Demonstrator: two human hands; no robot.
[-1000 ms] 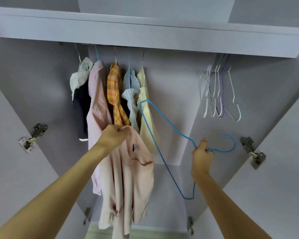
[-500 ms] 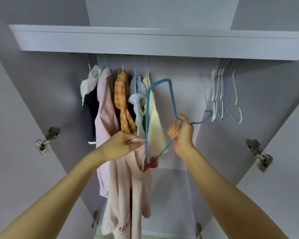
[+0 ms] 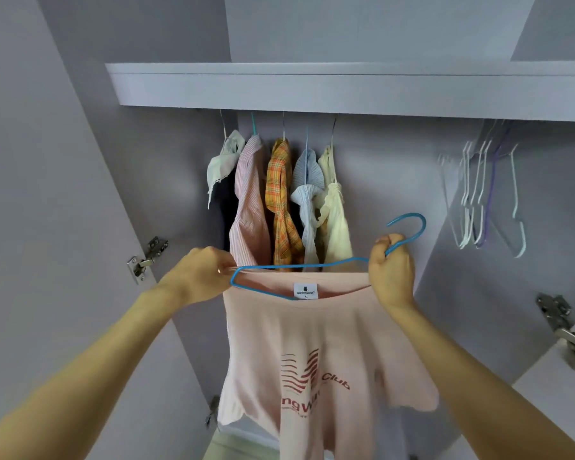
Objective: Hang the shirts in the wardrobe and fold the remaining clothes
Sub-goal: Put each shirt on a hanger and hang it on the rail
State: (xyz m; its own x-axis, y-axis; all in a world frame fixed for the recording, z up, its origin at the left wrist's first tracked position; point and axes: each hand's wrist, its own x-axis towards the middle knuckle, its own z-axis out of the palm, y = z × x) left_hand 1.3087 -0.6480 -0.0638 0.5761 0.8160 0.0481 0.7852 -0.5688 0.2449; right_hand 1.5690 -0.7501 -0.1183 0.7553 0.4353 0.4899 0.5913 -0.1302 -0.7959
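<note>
A: Pink cotton, the pink T-shirt (image 3: 312,343), hangs by its collar just below the five hung shirts (image 3: 279,200), and the blue wire hanger (image 3: 299,268) is half threaded through the neck opening.

B: How would you finish the threading well?

A: I judge the near shoulder of the hanger should slide fully under the fabric on my left first, then the collar should be eased over the other shoulder, label centred, so the shirt sits level and doesn't slip off thin wire.

B: And your hands?

A: My left hand (image 3: 196,277) is just below the striped shirt in that row, fingers curled, pinching the collar edge and the hanger's bend together. My right hand (image 3: 392,270) is below and to the right of the row, fist closed round the hanger's neck, hook pointing up and right. Both arms reach up and forward.

B: Room on the rail?

A: Right of the row there is a gap before the spare hangers (image 3: 488,197).
</note>
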